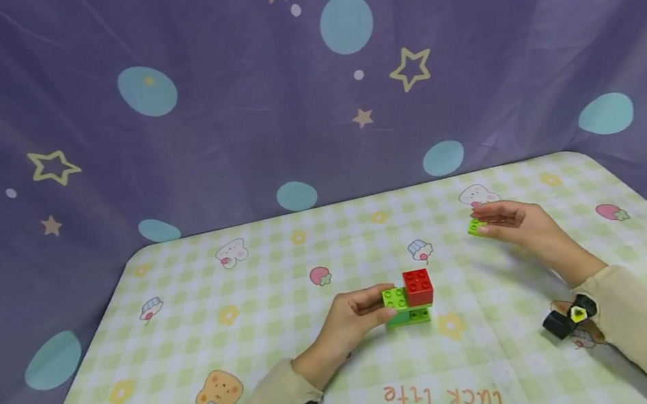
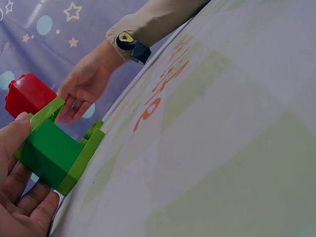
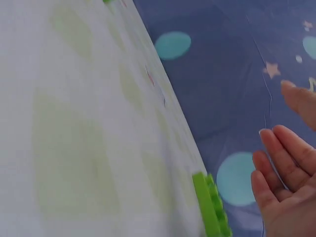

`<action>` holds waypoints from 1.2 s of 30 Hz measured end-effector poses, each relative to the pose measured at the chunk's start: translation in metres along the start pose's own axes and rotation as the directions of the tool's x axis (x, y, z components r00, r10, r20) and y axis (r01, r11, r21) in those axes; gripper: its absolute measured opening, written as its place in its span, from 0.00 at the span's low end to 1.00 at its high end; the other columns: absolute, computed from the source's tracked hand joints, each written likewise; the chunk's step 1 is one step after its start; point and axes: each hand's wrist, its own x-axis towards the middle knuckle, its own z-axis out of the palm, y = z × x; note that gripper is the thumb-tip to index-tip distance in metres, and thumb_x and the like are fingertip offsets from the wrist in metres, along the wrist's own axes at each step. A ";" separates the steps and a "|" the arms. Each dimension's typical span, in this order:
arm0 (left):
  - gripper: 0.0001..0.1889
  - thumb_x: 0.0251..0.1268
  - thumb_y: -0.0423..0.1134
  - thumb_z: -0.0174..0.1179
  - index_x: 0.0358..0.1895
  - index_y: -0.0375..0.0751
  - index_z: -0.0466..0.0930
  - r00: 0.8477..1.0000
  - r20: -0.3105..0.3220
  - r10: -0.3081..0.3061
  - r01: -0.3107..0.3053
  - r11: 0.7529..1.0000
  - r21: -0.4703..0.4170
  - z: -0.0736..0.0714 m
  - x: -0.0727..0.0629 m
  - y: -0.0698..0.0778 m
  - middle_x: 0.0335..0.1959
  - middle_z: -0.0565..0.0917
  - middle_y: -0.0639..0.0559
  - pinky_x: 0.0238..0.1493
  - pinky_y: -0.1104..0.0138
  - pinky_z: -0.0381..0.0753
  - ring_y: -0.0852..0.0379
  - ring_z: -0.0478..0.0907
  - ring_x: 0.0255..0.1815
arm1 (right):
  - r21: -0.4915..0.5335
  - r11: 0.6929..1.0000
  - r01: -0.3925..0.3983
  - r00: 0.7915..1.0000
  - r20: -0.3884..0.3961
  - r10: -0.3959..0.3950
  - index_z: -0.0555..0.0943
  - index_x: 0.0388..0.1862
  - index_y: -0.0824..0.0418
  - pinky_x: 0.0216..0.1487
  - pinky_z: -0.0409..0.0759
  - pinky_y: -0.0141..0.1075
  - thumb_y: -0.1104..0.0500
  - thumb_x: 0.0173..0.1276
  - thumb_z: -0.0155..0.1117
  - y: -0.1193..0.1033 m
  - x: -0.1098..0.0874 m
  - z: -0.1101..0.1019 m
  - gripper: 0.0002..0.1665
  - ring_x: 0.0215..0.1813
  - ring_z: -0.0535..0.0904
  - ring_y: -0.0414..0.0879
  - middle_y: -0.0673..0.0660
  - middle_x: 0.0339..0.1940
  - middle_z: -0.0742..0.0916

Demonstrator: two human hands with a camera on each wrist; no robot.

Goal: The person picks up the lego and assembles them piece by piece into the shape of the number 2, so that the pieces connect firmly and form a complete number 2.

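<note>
My left hand (image 1: 349,319) grips the left side of a small stack of toy building bricks, thumb on the near side. At its bottom is a light green plate (image 1: 420,317). Over that come a dark green brick (image 2: 53,153) and another light green plate (image 1: 394,298), with a red brick (image 1: 418,287) on its right end. Farther back on the right, my right hand (image 1: 519,223) hovers beside a loose light green brick (image 1: 475,227) on the table. The right wrist view shows this brick (image 3: 211,207) apart from the hand (image 3: 291,182), whose fingers are extended and hold nothing.
A checked tablecloth (image 1: 282,346) printed with small cartoon figures covers the table. Behind it hangs a purple curtain (image 1: 229,146) with stars and blue ovals. Black straps with small devices (image 1: 569,317) sit at both wrists.
</note>
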 end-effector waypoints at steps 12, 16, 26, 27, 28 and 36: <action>0.22 0.57 0.30 0.65 0.56 0.32 0.77 1.000 0.002 -0.008 0.008 1.000 -0.009 0.000 0.002 0.000 0.53 0.80 0.39 0.47 0.69 0.80 0.55 0.81 0.49 | -0.172 0.959 -0.224 0.972 -0.114 0.207 0.72 0.62 0.65 0.44 0.71 0.20 0.46 0.63 0.66 0.021 0.003 -0.025 0.35 0.46 0.75 0.24 0.51 0.55 0.81; 0.22 0.58 0.31 0.65 0.57 0.31 0.76 1.000 -0.001 -0.006 0.006 1.000 -0.008 0.000 0.001 0.000 0.54 0.80 0.38 0.48 0.69 0.80 0.56 0.81 0.48 | -0.196 0.940 -0.278 0.961 -0.065 0.270 0.68 0.66 0.65 0.44 0.71 0.19 0.48 0.62 0.67 0.026 0.003 -0.027 0.39 0.51 0.73 0.30 0.63 0.64 0.74; 0.22 0.58 0.31 0.65 0.57 0.31 0.76 1.000 0.001 -0.010 0.010 1.000 -0.013 -0.001 0.001 0.000 0.53 0.80 0.38 0.47 0.70 0.80 0.57 0.82 0.47 | -0.195 0.937 -0.289 0.957 -0.068 0.281 0.67 0.66 0.69 0.55 0.71 0.22 0.54 0.60 0.70 0.036 0.005 -0.028 0.40 0.54 0.71 0.29 0.65 0.64 0.74; 0.22 0.58 0.32 0.65 0.57 0.31 0.76 1.000 0.003 -0.009 0.009 1.000 -0.015 -0.001 0.001 0.000 0.53 0.80 0.38 0.47 0.70 0.80 0.57 0.82 0.47 | -0.204 0.935 -0.290 0.957 -0.076 0.280 0.67 0.65 0.69 0.55 0.71 0.23 0.55 0.59 0.70 0.036 0.005 -0.028 0.39 0.52 0.70 0.26 0.65 0.64 0.74; 0.22 0.58 0.32 0.65 0.57 0.31 0.76 1.000 0.004 -0.011 0.011 1.000 -0.019 -0.001 0.001 0.000 0.53 0.80 0.38 0.47 0.70 0.80 0.57 0.82 0.47 | -0.213 0.933 -0.291 0.956 -0.079 0.281 0.68 0.65 0.69 0.56 0.71 0.23 0.55 0.59 0.71 0.036 0.005 -0.027 0.39 0.52 0.70 0.26 0.65 0.64 0.74; 0.22 0.58 0.31 0.65 0.57 0.31 0.76 1.000 0.001 -0.030 0.030 0.999 -0.022 -0.001 0.001 -0.001 0.53 0.80 0.39 0.46 0.69 0.80 0.57 0.82 0.47 | -0.310 0.901 -0.305 0.952 -0.063 0.300 0.67 0.66 0.68 0.58 0.72 0.29 0.59 0.60 0.69 0.034 0.004 -0.026 0.37 0.68 0.64 0.59 0.66 0.66 0.72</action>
